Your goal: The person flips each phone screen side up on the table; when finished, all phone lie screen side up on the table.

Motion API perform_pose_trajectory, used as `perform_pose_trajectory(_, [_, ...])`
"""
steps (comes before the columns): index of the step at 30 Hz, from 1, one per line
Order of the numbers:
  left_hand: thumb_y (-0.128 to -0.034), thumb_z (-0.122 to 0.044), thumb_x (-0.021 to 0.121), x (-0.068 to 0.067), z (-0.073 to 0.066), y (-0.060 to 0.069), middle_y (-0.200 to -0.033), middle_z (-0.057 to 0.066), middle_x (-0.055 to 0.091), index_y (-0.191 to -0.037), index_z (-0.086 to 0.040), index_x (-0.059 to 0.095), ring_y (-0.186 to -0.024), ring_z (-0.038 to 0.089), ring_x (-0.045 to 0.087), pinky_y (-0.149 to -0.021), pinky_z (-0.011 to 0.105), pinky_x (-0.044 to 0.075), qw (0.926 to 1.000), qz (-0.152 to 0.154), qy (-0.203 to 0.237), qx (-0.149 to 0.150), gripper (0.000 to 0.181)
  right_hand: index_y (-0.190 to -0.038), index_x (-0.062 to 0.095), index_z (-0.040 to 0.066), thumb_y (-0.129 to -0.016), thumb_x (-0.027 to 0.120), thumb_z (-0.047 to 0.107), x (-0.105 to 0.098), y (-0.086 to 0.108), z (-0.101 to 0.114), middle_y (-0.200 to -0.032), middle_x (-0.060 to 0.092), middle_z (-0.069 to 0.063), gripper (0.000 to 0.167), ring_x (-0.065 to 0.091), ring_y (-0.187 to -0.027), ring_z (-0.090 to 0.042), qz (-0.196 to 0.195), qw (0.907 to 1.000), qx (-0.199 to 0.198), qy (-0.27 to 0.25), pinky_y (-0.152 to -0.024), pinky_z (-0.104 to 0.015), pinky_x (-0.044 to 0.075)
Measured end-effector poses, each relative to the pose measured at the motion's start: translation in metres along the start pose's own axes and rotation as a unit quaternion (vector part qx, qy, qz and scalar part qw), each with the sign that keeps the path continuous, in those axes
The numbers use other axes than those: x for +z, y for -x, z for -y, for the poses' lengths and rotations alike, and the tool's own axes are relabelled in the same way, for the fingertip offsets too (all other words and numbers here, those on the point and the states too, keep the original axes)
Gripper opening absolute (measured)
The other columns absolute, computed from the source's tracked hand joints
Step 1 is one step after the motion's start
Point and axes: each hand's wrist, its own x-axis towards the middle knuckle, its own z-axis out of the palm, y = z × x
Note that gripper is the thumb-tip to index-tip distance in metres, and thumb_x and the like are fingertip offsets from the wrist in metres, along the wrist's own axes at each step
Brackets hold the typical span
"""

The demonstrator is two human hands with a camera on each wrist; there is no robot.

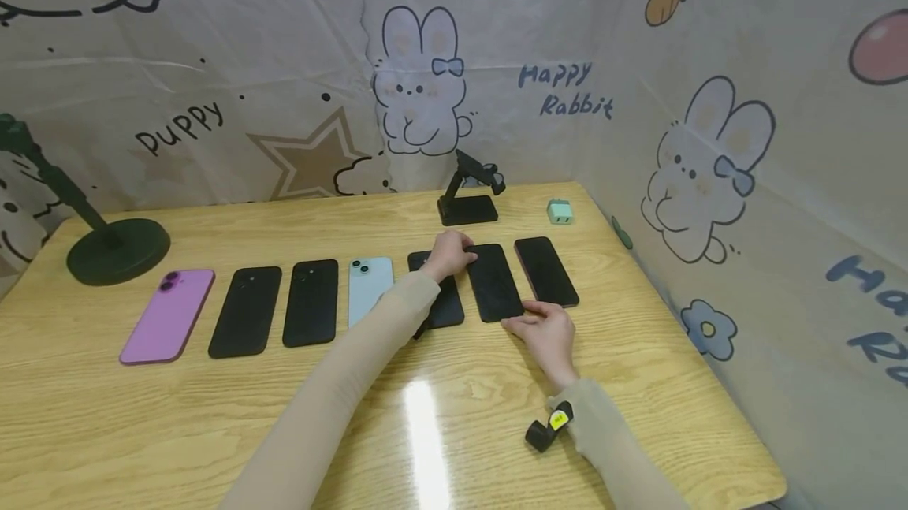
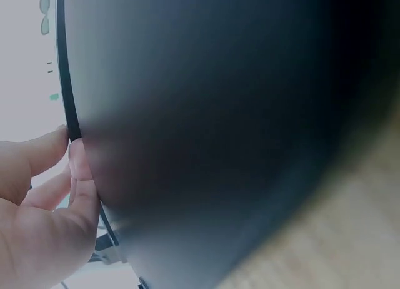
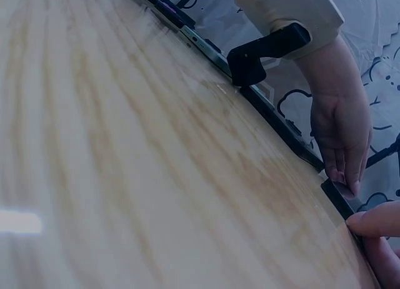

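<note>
A black phone (image 1: 494, 289), second from the right in a row of phones, lies between both hands in the head view. My left hand (image 1: 447, 256) pinches its far left corner, the arm crossing over the neighbouring dark phone (image 1: 448, 307). At the near right corner, my right hand (image 1: 548, 336) holds the same phone between thumb and fingers. The left wrist view has a dark, blurred phone surface (image 2: 187, 101) close up, with left thumb and fingertips (image 2: 78, 157) nearby. Down in the right wrist view's corner, right fingers (image 3: 375, 220) grip a phone edge.
Leftward in the row are a light blue phone (image 1: 369, 285), two black phones and a purple phone (image 1: 167, 317); another black phone (image 1: 546, 271) lies rightmost. Behind stand a black phone stand (image 1: 470, 209) and a mint charger (image 1: 560, 212). A dark round-based stand (image 1: 117, 251) is far left.
</note>
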Motion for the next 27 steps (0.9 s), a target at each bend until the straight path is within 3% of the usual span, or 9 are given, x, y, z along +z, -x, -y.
perform_pose_trajectory(5, [-0.0931,-0.012,0.063,-0.0008,-0.0012,0.0006,-0.125,0.014,0.064,-0.121,0.0,0.065,-0.12,0.025,0.057,-0.103,0.035,0.044,0.9998,0.01,-0.017,0.005,0.031,-0.11,0.066,-0.004,-0.071,0.083,0.008,-0.0008,0.0004,0.0005,-0.118,0.06,-0.023,0.044,0.072,-0.078,-0.021,0.006,1.0,0.001,0.005,-0.096,-0.041,0.048])
perform_pose_trajectory(17, [-0.0936,-0.012,0.062,-0.0034,-0.0024,0.0007,-0.128,0.014,0.062,-0.125,0.0,0.062,-0.122,0.025,0.055,-0.104,0.035,0.043,0.9995,0.026,-0.019,0.006,0.034,-0.112,0.063,-0.004,-0.072,0.083,0.012,-0.0014,0.0022,0.0028,-0.131,0.049,-0.023,0.048,0.071,-0.083,-0.027,0.012,0.9997,-0.008,0.021,-0.106,-0.04,0.038])
perform_pose_trajectory(20, [-0.0937,-0.012,0.062,-0.0046,-0.0018,0.0008,-0.128,0.015,0.062,-0.126,0.001,0.062,-0.122,0.024,0.055,-0.104,0.035,0.043,0.9993,0.031,-0.017,0.007,0.034,-0.112,0.064,-0.003,-0.071,0.084,0.012,-0.0015,0.002,0.0027,-0.119,0.06,-0.023,0.047,0.072,-0.081,-0.024,0.011,0.9997,-0.006,0.022,-0.104,-0.04,0.04])
perform_pose_trajectory(24, [-0.0937,-0.013,0.062,-0.0072,-0.0003,0.0019,-0.129,0.016,0.061,-0.127,0.002,0.06,-0.122,0.025,0.055,-0.104,0.035,0.044,0.9993,0.036,-0.006,0.009,0.037,-0.112,0.064,0.0,-0.07,0.084,0.01,-0.0007,0.0012,0.0016,-0.091,0.072,-0.018,0.047,0.072,-0.074,-0.017,0.006,0.9997,-0.009,0.023,-0.097,-0.039,0.047])
perform_pose_trajectory(27, [-0.0938,-0.015,0.062,-0.0102,0.0022,0.0042,-0.128,0.017,0.061,-0.127,0.001,0.06,-0.12,0.026,0.056,-0.101,0.036,0.045,0.9993,0.035,0.004,0.016,0.037,-0.113,0.064,0.0,-0.07,0.085,0.01,0.0,0.0012,0.0012,-0.086,0.073,-0.017,0.048,0.071,-0.072,-0.014,0.005,0.9998,-0.012,0.018,-0.09,-0.036,0.051])
